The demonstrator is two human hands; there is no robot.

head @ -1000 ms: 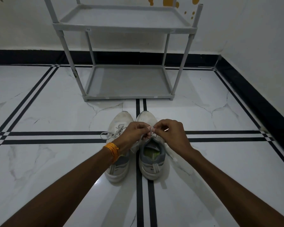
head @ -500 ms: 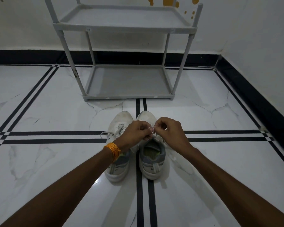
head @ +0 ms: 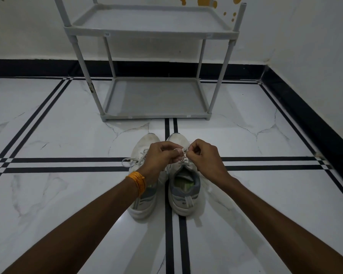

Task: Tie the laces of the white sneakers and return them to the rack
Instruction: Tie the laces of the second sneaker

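At the centre of the frame the fingertips (head: 178, 153) of both hands meet over the front of the right shoe. The left hand (head: 160, 157) pinches a bit of white lace (head: 183, 153) between thumb and forefinger, its other fingers curled in. The right hand (head: 203, 157) is likewise closed, its thumb and forefinger nipping the same lace just beside the left thumb. The lace runs down from the pinch to the eyelets below.

The right shoe (head: 184, 186) stands on the floor (head: 265, 194) with its toe pointing up the frame and its grey-lined opening facing the camera. The left shoe (head: 145, 194) sits just beside it, partly covered by the left wrist, which wears orange bangles (head: 137, 181). A loose lace loop (head: 127, 161) trails off the left shoe toward the left of the frame.

Both shoes rest across black stripes in the white marble floor. In the upper middle of the frame a grey two-tier rack (head: 156, 95) stands against the wall (head: 28, 36), well apart from the shoes.
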